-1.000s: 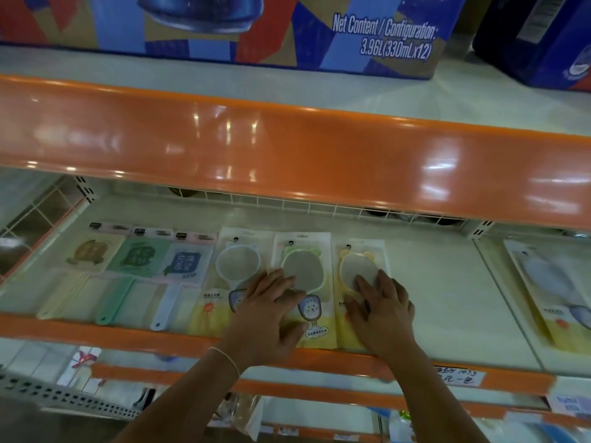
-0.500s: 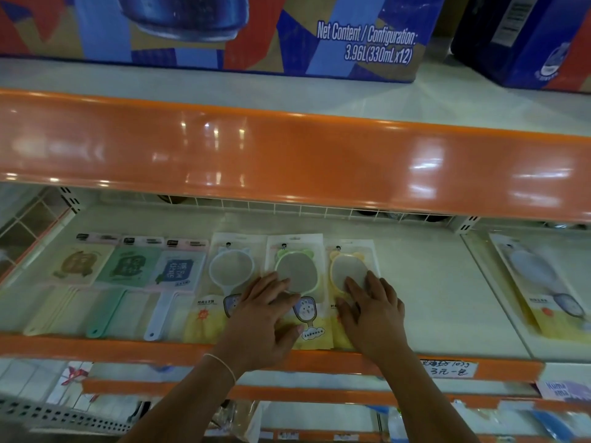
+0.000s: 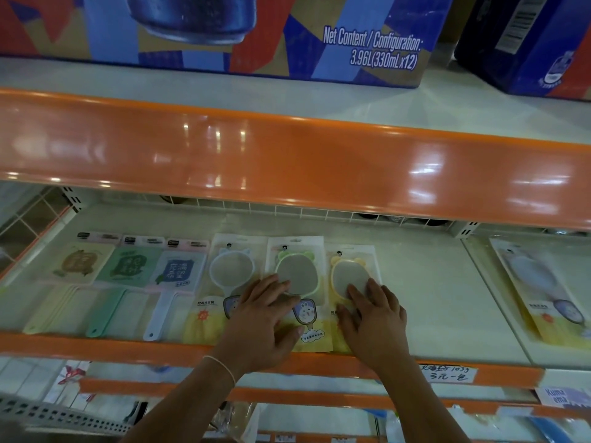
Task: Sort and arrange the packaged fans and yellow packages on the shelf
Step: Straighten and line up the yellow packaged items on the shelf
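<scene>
I see three fans [image 3: 128, 276] lying left of three packages [image 3: 295, 282] on the shelf [image 3: 431, 298]; my hands rest on two.

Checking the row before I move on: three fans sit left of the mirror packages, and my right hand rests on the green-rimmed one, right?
Not quite. In the head view your right hand rests flat on the yellow-rimmed package; it is your left hand that lies on the green-rimmed package. The three fans do sit left of the mirror packages.

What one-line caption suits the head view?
Left hand and right hand press flat on yellow packages beside packaged fans.
</scene>
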A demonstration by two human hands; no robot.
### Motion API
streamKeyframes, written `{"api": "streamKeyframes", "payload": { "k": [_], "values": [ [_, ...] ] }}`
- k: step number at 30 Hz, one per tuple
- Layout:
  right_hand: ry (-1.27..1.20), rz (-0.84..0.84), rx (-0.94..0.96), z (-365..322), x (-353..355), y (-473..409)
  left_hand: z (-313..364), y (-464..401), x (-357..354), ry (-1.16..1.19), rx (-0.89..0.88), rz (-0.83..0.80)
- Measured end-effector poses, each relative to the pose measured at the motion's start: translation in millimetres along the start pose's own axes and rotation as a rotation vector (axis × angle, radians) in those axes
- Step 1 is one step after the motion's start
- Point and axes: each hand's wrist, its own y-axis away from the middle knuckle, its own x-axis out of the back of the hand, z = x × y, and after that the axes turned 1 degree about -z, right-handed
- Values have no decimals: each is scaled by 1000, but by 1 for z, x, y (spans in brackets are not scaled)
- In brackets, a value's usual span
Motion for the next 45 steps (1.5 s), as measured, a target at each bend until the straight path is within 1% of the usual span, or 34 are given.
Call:
{"api": "streamKeyframes", "payload": {
  "k": [9,13,17,22,32,36,38,40,42,45],
  "values": [
    [-21,58,-15,0,0,1,-1,0,-2,25,0,35],
    [-31,123,6,0,0,3,-1,0,-2,9,-2,33],
    [20,188,43,-5,1,5,-1,0,0,61,-4,47],
    [3,196,48,-5,-1,4,-2,1,0,152,18,58],
    [-38,206,50,-2,-5,3,-1,0,3,179,21,62],
    [-93,226,24,-1,-6,3,0,0,8,231,30,63],
    [-161,240,5,1,-5,2,0,-1,14,336,80,95],
    [-281,278,-13,3,-4,0,1,0,21,429,131,136],
    [-409,325,-17,6,2,-1,8,-3,28,429,140,164],
    [-501,393,4,19,18,-2,32,-19,35,388,112,216]
  ]
}}
